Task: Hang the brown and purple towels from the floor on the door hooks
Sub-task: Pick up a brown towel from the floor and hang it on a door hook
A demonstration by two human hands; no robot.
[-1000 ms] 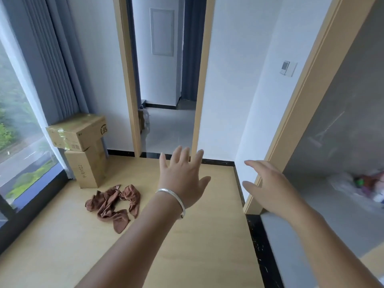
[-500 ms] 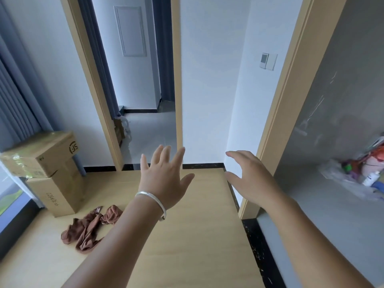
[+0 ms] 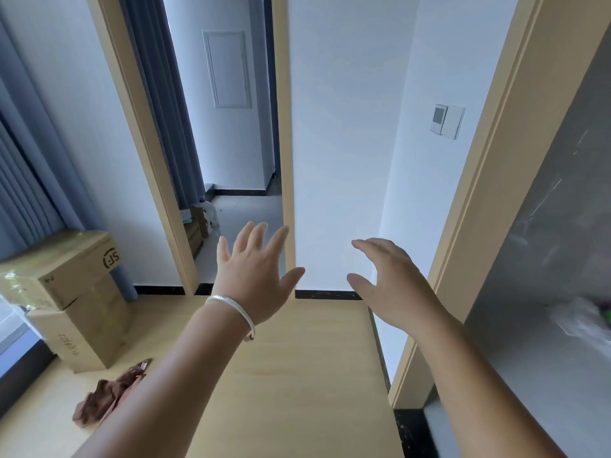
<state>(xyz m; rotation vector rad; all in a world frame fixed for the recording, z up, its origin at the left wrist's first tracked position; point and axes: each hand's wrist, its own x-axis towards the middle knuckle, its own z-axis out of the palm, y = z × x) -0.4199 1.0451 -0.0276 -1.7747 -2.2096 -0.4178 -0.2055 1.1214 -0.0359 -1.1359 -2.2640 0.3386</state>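
1. Low at the frame's left, the crumpled brown cloth towel (image 3: 109,396) lies on the pale wooden floor (image 3: 297,375), just before the stacked cardboard boxes (image 3: 66,292); the left forearm covers part of it.
2. Its long axis runs diagonally, near-left to far-right. No purple towel or door hooks in view.
3. Left hand (image 3: 253,279), silver bangle (image 3: 236,312) at the wrist, and right hand (image 3: 386,285): both raised, fingers spread, holding nothing, probably for balance while walking.

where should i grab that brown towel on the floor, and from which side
Pinch the brown towel from above at its bunched, raised middle. It lies crumpled on the wooden floor in front of the cardboard boxes, so no flat edge is offered. It sits to the left, partly hidden under the left forearm, so the left hand is probably nearer; both hands are open and empty, the right hand farther off.
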